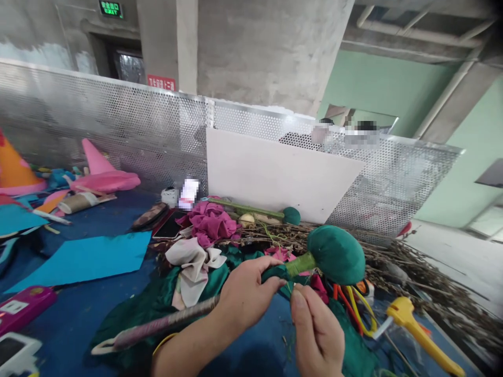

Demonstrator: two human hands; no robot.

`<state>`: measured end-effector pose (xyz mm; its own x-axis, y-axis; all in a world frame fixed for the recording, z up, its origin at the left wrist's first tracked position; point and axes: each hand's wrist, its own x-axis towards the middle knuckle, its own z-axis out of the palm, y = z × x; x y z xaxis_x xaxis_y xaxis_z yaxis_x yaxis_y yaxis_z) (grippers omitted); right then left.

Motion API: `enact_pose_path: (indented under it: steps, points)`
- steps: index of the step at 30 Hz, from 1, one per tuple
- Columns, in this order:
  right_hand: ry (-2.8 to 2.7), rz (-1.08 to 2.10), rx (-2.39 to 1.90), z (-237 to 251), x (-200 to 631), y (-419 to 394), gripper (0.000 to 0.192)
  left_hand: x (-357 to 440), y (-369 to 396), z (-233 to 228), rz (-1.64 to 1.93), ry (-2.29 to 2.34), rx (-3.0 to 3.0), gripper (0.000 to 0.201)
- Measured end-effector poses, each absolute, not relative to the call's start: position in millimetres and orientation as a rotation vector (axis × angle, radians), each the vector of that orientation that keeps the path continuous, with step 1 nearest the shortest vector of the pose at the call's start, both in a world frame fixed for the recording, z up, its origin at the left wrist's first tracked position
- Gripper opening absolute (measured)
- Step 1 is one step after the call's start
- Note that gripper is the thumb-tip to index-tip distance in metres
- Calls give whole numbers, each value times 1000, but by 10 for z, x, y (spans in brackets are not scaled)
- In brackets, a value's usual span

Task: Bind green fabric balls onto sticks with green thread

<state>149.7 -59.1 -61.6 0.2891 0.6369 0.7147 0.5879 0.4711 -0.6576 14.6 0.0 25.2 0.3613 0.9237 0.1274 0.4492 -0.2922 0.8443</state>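
My left hand (243,298) grips the neck of a green fabric ball on a stick (336,254), just below the green tape wrapping. The ball points up and to the right. My right hand (316,330) sits right under that neck, its thumb raised toward the wrapped part; whether it pinches anything I cannot tell. Under both hands lies crumpled green cloth (165,301) and a long wrapped stick (157,327) on the blue table (78,319).
Magenta fabric (212,222), beige cloth (192,262), a second green-headed stick (271,213), a heap of dry twigs (396,267), a yellow tool (416,327), blue paper (88,256), a phone (171,225), pink and orange cones (98,170) at left. Perforated metal screen (118,125) stands behind.
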Motion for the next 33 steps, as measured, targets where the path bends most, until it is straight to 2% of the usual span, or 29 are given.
enact_pose_path:
  steps: [3, 5, 8, 10, 15, 21, 27, 33]
  points:
    - [-1411, -18, -1151, -544, 1467, -567, 23, 134, 21, 259, 787, 1218, 1915, 30]
    - [-1511, 71, -1081, -409, 1459, -529, 7, 120, 28, 294, 752, 1258, 1970, 29]
    - [-1679, 349, -896, -130, 1497, -479, 29, 95, 15, 360, 705, 1348, 2100, 29]
    - [-1714, 414, -839, 48, 1552, -468, 30, 82, 1, 383, 667, 1396, 2195, 28]
    - [-1689, 280, -1063, 297, 1715, -504, 27, 90, -15, 336, 616, 1419, 2366, 23]
    - [-1735, 376, -1206, 347, 1827, -489, 32, 160, -57, 240, 513, 1401, 2524, 20]
    - [-1656, 433, -1256, 323, 1839, -412, 27, 219, -128, 240, 315, 1379, 2668, 19]
    - [-1588, 398, -1309, 297, 1846, -366, 24, 260, -171, 212, 294, 1297, 2856, 23]
